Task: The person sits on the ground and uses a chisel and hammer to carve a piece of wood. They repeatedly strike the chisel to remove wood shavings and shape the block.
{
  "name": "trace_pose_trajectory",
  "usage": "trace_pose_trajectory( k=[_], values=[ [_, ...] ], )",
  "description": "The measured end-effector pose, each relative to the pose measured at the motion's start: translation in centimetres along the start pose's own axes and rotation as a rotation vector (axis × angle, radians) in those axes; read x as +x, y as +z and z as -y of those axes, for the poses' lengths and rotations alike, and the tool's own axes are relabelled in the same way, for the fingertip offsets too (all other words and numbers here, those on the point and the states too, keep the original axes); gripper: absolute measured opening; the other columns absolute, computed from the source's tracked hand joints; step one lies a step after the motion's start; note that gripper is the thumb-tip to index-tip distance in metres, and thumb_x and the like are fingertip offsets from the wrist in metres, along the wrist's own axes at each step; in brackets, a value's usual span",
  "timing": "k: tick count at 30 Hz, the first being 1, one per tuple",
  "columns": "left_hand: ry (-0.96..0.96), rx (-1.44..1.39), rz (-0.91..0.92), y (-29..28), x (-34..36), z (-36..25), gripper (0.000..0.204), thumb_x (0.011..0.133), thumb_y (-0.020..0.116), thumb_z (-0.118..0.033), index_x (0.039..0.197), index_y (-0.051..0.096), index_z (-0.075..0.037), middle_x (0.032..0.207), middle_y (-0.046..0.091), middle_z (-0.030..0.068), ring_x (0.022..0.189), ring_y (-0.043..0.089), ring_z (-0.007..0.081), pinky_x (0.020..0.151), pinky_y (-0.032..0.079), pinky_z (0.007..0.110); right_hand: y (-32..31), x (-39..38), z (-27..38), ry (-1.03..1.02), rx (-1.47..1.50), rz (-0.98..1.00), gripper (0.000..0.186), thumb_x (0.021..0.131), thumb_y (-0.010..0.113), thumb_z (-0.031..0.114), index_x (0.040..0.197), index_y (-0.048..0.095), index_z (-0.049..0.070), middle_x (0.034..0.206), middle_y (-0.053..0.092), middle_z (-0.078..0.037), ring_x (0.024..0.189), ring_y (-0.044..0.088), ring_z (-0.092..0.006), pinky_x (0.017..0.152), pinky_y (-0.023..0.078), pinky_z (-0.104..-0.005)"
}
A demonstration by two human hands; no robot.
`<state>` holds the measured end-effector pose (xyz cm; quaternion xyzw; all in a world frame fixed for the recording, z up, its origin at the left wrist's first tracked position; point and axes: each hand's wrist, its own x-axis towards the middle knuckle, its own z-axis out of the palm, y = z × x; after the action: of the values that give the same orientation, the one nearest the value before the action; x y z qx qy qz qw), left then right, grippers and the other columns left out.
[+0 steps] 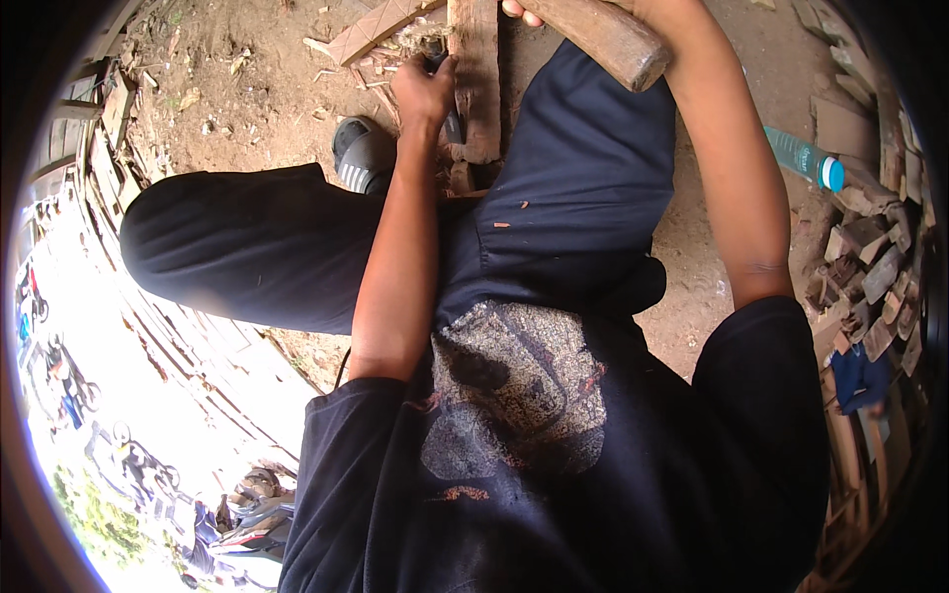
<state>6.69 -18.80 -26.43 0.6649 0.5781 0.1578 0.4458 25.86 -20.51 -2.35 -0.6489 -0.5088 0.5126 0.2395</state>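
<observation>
My left hand (423,91) is closed around a dark, narrow chisel (454,127), held against the side of a wooden beam (478,79). Part of the chisel is hidden by the fingers. At the upper edge, my right hand (521,12) grips a thick round wooden mallet (605,42), its worn blunt end pointing toward my right forearm. Most of that hand is cut off by the picture's edge; only some fingertips show. The beam lies between my legs on the ground, and a flat carved piece of wood (381,30) rests beside it at the upper left.
Wood shavings (420,40) lie by the beam on the dirt floor (237,94). A shod foot (364,156) is beside my left forearm. To the right are a teal bottle (803,158) and a heap of wood offcuts (870,257). Boards (198,346) line the left, with motorbikes (133,460) beyond.
</observation>
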Motion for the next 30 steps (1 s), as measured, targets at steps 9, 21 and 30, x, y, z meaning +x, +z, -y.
trace_pose_trajectory(
  k=[9,21,30],
  values=[
    [0.056,-0.061,-0.026,0.7,-0.2,0.4,0.031,0.081,0.075,-0.022,0.087,0.070,0.009,0.073,0.070,0.0222,0.067,0.071,0.0289,0.066,0.054,0.039,3.1,3.5,-3.2,0.029,-0.250,0.092,0.030,0.089,0.050,0.013,0.107,0.062,-0.008,0.101,0.068,-0.022,0.096,0.064,-0.0290,0.084,0.049,-0.0369],
    [0.020,-0.008,-0.032,1.0,0.0,2.2,0.032,0.080,0.076,-0.022,0.086,0.070,0.009,0.075,0.070,0.0238,0.067,0.070,0.0302,0.066,0.053,0.040,2.9,3.4,-1.0,0.008,-0.199,0.015,0.028,0.082,0.051,0.005,0.105,0.060,-0.008,0.089,0.067,-0.022,0.081,0.066,-0.0291,0.071,0.052,-0.0374],
    [-0.079,-0.033,0.006,1.1,-1.3,2.0,0.031,0.080,0.076,-0.021,0.089,0.071,0.008,0.076,0.070,0.0239,0.071,0.071,0.0310,0.068,0.054,0.040,3.1,2.2,-1.6,0.177,-0.080,0.277,0.018,0.090,0.052,0.006,0.102,0.061,-0.003,0.081,0.064,-0.011,0.071,0.062,-0.0188,0.061,0.052,-0.0347]
  ],
)
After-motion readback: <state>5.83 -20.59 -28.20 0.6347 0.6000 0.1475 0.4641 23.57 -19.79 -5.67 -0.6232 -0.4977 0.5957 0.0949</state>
